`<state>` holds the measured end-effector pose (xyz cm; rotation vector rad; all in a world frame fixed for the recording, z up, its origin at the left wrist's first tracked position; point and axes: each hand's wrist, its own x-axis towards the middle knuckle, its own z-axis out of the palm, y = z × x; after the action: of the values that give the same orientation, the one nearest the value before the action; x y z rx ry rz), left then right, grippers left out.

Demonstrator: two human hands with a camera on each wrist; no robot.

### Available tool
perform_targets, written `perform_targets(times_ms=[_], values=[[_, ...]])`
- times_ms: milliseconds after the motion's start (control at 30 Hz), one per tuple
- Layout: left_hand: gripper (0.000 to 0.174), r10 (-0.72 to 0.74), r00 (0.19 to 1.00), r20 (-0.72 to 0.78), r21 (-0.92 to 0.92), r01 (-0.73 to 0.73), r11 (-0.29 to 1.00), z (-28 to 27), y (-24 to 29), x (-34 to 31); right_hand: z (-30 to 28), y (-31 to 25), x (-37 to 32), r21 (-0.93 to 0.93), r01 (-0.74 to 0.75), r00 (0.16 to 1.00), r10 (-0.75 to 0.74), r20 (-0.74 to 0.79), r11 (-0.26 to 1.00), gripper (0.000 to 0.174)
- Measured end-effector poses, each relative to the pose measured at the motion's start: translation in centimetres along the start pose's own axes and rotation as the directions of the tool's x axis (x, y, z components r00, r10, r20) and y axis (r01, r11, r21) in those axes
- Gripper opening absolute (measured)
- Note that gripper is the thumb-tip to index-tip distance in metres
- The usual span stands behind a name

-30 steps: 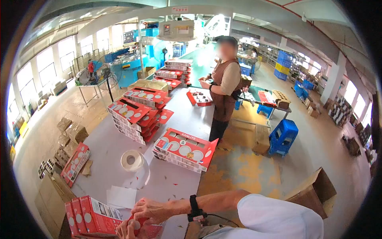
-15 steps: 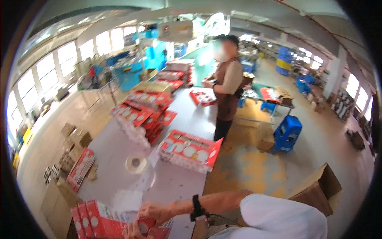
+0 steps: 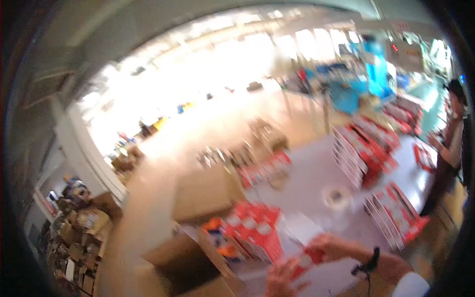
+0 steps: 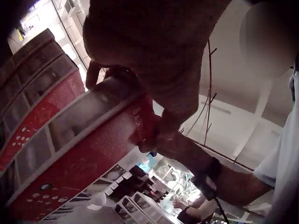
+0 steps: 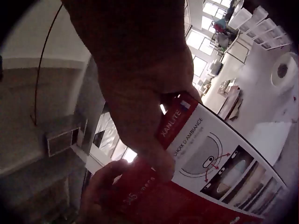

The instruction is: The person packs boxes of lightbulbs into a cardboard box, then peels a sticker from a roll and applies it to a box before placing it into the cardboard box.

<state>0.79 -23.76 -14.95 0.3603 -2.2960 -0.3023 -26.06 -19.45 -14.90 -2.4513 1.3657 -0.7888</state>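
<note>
A red and white XANLITE carton [image 5: 205, 154] is between both hands at the near end of the table. My right hand [image 3: 329, 247] grips its upper end, thumb on one face, as the right wrist view shows. The left hand [image 3: 284, 278] holds the same carton; in the left wrist view this hand [image 4: 145, 51] lies over its end with fingers curled round the edge. Beside it stand several similar red cartons [image 3: 255, 225] in a row. Motion blurs the head view, and the carton's lower part is hidden there.
An open cardboard box [image 3: 183, 267] stands at the near left beside the table. A tape roll [image 3: 337, 197] and white paper [image 3: 301, 227] lie on the tabletop. Stacked red cartons [image 3: 358, 153] stand further back. Another person [image 3: 452, 133] works at the far right side.
The head view has swung left, so the table and the other person appear further right and the open cardboard box has come into view. Both hands stay on the carton.
</note>
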Motion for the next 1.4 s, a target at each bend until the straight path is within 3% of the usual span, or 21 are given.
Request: perform_targets(times_ms=[33,100,167,267,367,400,433,500,567,633,767,967,1167,1200,1300,1400], values=[[0.059,0.055,0.998,0.018,0.041,-0.056,0.998,-0.9,0.1,-0.2,0.6,0.9,0.5,-0.006,-0.052,0.997,0.053,0.057,0.999,0.065],[0.053,-0.155,0.985,-0.072,-0.049,0.152,0.987,0.1,-0.7,-0.6,-1.1,-0.3,3.7,-0.04,-0.039,0.989,0.045,0.144,0.998,0.068],[0.05,-0.172,0.979,-0.112,-0.015,0.171,0.985,-0.2,-1.6,-1.1,-1.0,-0.6,5.8,-0.078,-0.015,0.986,0.027,0.164,0.997,0.066],[0.048,-0.219,0.956,-0.194,0.02,0.227,0.974,0.9,-2.7,-1.4,-0.9,-1.4,6.4,-0.355,-0.033,0.998,0.048,0.032,0.934,0.064],[0.043,-0.222,0.921,-0.321,0.063,0.254,0.965,3.4,-3.9,-1.3,-0.3,-2.1,6.2,-0.183,-0.249,0.914,0.169,-0.369,0.951,0.062],[0.049,-0.131,0.93,-0.343,0.205,0.21,0.956,4.3,-6.2,-0.7,-0.2,-2.0,5.5,-0.082,-0.262,0.887,0.207,-0.412,0.962,0.058],[0.049,-0.162,0.929,-0.331,0.201,0.237,0.95,5.2,-7.0,-1.8,0.1,-1.7,4.1,0.025,-0.298,0.846,0.276,-0.456,0.954,0.055],[0.049,-0.224,0.925,-0.307,0.196,0.291,0.936,4.4,-6.7,-1.2,2.5,0.3,0.2,0.042,-0.345,0.829,0.326,-0.454,0.938,0.042],[0.049,-0.267,0.922,-0.28,0.192,0.326,0.926,3.9,-6.9,-0.8,3.3,-0.3,-3.6,0.13,-0.505,0.756,0.51,-0.41,0.853,0.027],[0.051,-0.309,0.932,-0.189,0.115,0.333,0.936,3.4,-7.0,-0.9,5.4,-1.0,-8.4,0.329,-0.648,0.603,0.727,-0.328,0.687,0.024],[0.056,-0.341,0.929,-0.146,0.034,0.349,0.936,3.9,-7.8,-1.8,8.3,-0.1,-15.7,0.449,-0.736,0.428,0.862,-0.272,0.507,0.021],[0.06,-0.436,0.894,-0.105,0.011,0.439,0.898,3.8,-6.8,-1.5,9.5,2.6,-21.6,0.44,-0.787,0.394,0.901,-0.179,0.432,0.026],[0.06,-0.417,0.893,-0.168,0.4,0.449,0.799,2.6,-3.7,-2.4,8.6,7.8,-24.0,0.303,-0.834,0.444,0.887,-0.126,0.461,0.029],[0.047,-0.378,0.889,-0.258,0.389,0.454,0.802,2.9,-2.2,-2.2,8.5,9.0,-24.2,0.259,-0.845,0.447,0.884,-0.138,0.468,0.03],[0.032,-0.294,0.954,-0.067,0.234,0.301,0.925,3.5,2.3,-0.6,8.7,13.7,-24.1,0.143,-0.847,0.481,0.853,-0.201,0.511,0.036],[0.021,-0.305,0.947,0.101,0.29,0.265,0.92,7.1,3.3,-4.8,9.1,19.2,-22.7,0.034,-0.81,0.55,0.779,-0.302,0.585,0.041]])
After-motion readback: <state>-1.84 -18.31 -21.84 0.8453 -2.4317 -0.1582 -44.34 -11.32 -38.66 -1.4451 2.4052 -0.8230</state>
